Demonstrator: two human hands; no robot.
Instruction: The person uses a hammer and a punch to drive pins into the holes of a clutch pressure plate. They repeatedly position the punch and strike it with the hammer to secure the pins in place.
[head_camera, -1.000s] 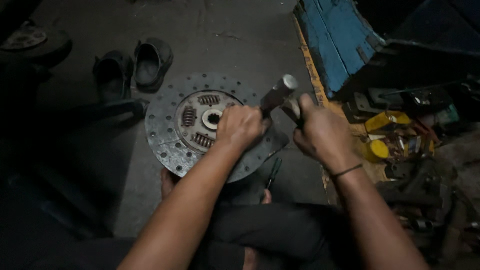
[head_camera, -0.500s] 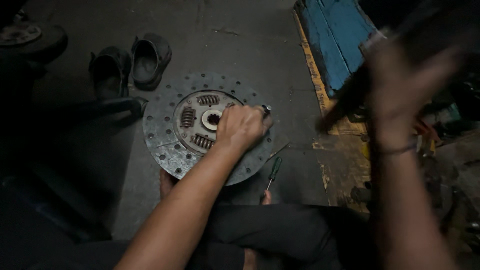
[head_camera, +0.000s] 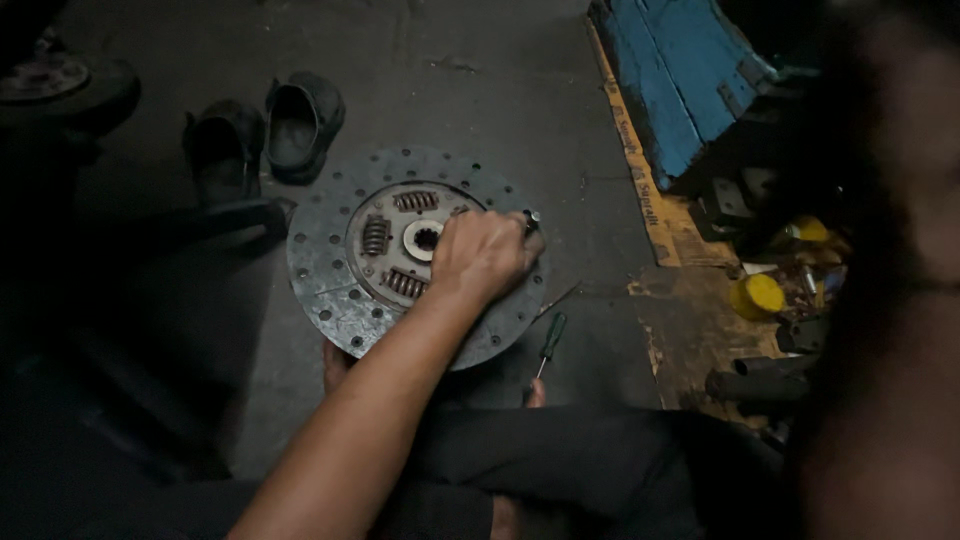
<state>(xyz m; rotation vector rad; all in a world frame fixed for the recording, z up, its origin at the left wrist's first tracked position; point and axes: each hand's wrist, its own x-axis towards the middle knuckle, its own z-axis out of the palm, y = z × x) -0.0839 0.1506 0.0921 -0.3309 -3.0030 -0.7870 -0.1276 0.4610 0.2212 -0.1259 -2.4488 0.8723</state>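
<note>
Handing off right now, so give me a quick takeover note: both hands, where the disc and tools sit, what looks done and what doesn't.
Left hand: fist closed on a small metal punch, held upright against the clutch disc.
Right hand: raised close to the camera, blurred; what it grips cannot be made out.
Clutch disc lies flat on the concrete floor, springs and splined hub facing up.
Green-handled screwdriver lies on the floor beside the disc's right edge.
Done: disc laid out, punch placed near its right side.
Left: I can't tell how far the work at the punch has gone; check under the fist.
</note>
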